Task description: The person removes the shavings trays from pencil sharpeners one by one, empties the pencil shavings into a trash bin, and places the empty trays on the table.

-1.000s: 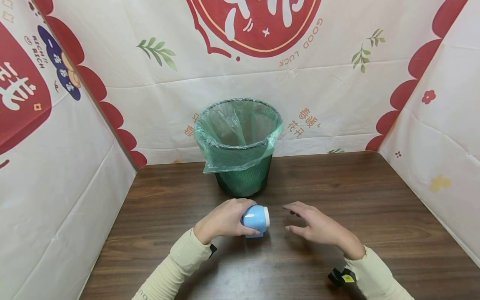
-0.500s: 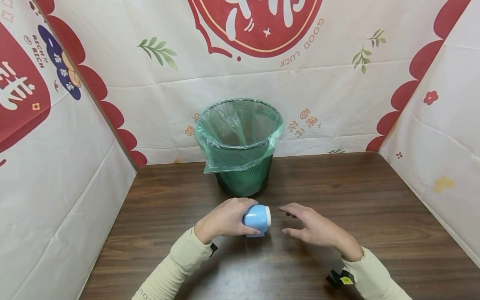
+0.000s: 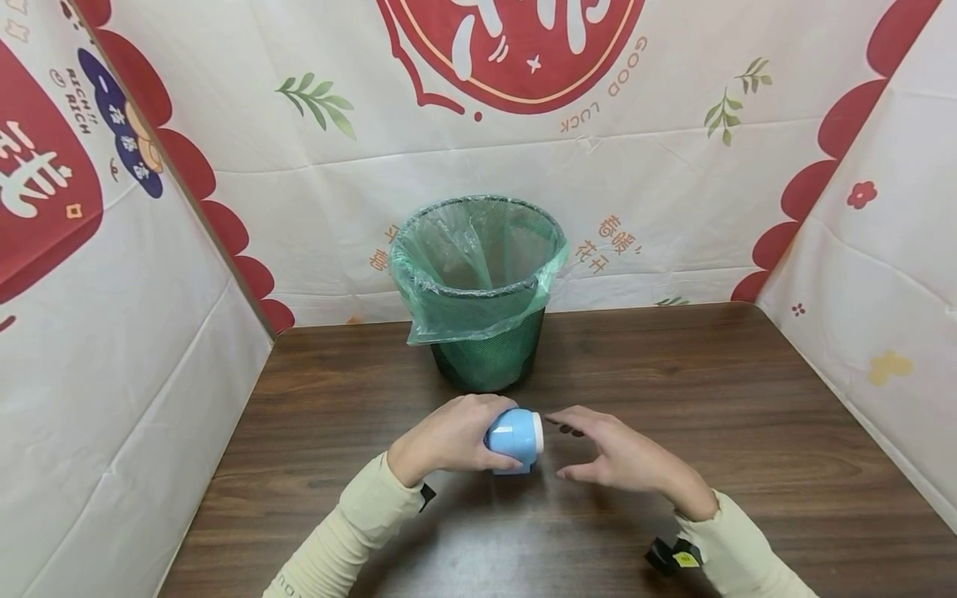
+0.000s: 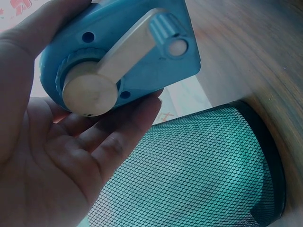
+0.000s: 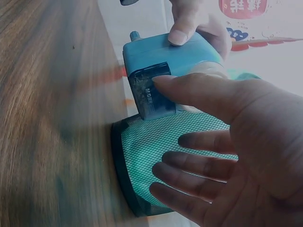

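A blue pencil sharpener [image 3: 512, 440] is gripped by my left hand [image 3: 454, 435], thumb on its near side and fingers over the far side. In the left wrist view its pale crank [image 4: 127, 49] ends in a ribbed blue knob [image 4: 166, 32]. The white front of the sharpener faces right in the head view. My right hand [image 3: 626, 453] hovers just right of that front, fingers spread and holding nothing. A dark see-through shavings drawer [image 5: 150, 91] shows in the right wrist view, where the right thumb overlaps its edge.
Behind the hands stands a green mesh wastebasket [image 3: 489, 353] lined with a clear green bag [image 3: 463, 320]. The brown wooden table [image 3: 314, 432] runs back to a printed white cloth [image 3: 329, 216], with cloth walls at both sides too.
My right hand has moved left, closer to the sharpener's white front. The left hand and sharpener have shifted very slightly right. The wastebasket stays put.
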Demonstrator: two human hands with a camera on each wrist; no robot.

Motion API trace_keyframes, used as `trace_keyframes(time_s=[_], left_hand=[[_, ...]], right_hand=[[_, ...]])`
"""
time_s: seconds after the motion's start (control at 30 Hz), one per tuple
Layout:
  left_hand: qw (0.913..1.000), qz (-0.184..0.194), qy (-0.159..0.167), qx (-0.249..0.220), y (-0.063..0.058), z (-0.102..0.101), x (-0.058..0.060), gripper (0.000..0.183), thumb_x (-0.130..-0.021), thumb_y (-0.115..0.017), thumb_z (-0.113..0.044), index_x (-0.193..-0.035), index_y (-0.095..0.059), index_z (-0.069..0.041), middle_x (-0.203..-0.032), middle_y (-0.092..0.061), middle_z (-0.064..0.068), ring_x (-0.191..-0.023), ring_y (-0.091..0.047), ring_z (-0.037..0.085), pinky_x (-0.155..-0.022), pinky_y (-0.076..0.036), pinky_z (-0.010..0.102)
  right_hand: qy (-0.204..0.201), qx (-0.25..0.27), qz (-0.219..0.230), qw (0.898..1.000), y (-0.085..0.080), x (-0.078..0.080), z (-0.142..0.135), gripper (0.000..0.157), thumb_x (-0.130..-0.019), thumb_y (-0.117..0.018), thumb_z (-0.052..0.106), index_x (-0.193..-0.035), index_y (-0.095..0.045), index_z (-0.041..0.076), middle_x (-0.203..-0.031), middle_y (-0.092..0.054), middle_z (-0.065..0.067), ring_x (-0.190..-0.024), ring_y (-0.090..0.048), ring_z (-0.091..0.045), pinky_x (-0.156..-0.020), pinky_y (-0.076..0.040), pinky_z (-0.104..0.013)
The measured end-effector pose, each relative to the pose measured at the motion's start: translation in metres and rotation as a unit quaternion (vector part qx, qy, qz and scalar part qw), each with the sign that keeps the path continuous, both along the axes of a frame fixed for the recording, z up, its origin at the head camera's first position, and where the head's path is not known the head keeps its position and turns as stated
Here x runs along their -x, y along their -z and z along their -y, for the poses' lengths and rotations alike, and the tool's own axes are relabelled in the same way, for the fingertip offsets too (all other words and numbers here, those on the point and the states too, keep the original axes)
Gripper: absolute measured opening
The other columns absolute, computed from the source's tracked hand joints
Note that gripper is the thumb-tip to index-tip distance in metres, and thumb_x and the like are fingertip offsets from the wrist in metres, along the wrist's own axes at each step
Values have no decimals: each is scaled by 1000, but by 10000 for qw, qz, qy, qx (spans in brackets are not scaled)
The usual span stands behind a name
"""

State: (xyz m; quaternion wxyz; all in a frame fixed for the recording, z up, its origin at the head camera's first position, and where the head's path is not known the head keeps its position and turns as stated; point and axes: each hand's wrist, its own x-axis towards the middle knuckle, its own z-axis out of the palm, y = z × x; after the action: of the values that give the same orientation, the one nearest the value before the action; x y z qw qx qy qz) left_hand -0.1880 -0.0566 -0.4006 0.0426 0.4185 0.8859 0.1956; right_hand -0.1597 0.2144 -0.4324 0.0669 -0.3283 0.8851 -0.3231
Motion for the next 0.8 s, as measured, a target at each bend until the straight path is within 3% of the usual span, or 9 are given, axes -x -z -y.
trace_keyframes(time_s=[0.6,0.8], left_hand=[[9999,39,122,-1,-5,0,-5,66,-78,-81,-47,-128,-59,-10,-112,-67,-1,-91,-62,8,-81,-52,22],[9998,33,175,-75,-7,0,-6,65,-78,-82,-46,-127,-60,-11,-110,-67,-2,-90,-61,6,-80,-51,20]], right_hand=[[-215,251,-76,9994,1,0,11,63,-82,-82,30,-135,-55,9,-127,-62,-2,-112,-62,-25,-92,-53,-45],[-211,352,37,9992,-3,-4,15,63,-80,-83,31,-134,-56,14,-127,-61,4,-112,-61,-15,-92,-53,-42]])
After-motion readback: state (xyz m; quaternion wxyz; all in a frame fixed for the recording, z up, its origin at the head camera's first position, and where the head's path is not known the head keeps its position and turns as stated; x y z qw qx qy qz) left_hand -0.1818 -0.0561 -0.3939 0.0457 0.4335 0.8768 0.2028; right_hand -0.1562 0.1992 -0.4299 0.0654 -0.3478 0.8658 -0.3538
